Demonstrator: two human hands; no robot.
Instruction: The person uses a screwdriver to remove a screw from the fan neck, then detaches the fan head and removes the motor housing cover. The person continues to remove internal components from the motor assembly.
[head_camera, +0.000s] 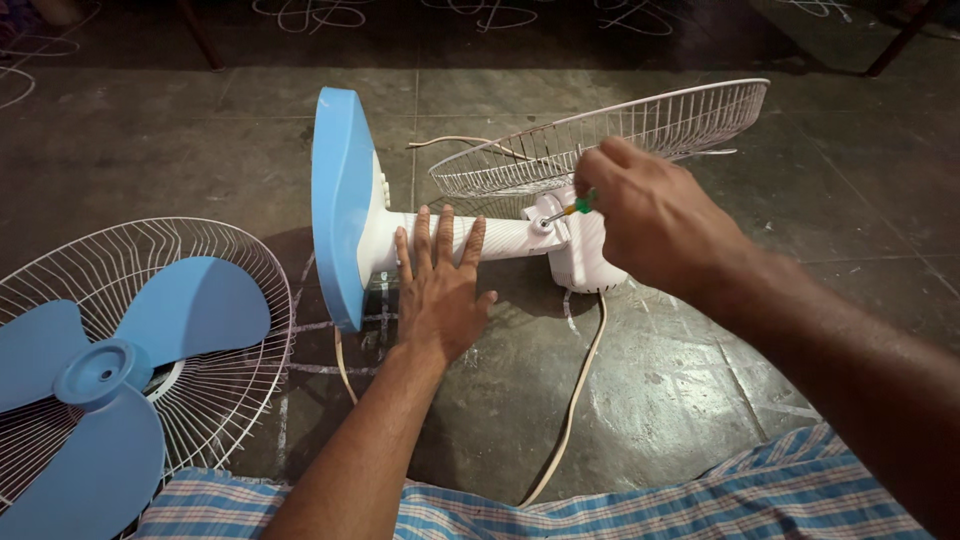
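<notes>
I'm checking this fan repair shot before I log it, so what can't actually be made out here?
All from the head view:
- Screwdriver: the right hand hides most of the handle; its tip is too small to see.
- Fan stem: the left hand covers part of it.
- Motor housing: its upper side sits behind the right hand.
- Blue blade and front grille: cut off by the left and bottom edges.

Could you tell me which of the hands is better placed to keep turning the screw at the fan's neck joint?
The right hand, probably: it already grips the green-handled screwdriver, whose tip sits at the neck joint. The left hand lies flat on the white fan stem, steadying it.
</notes>
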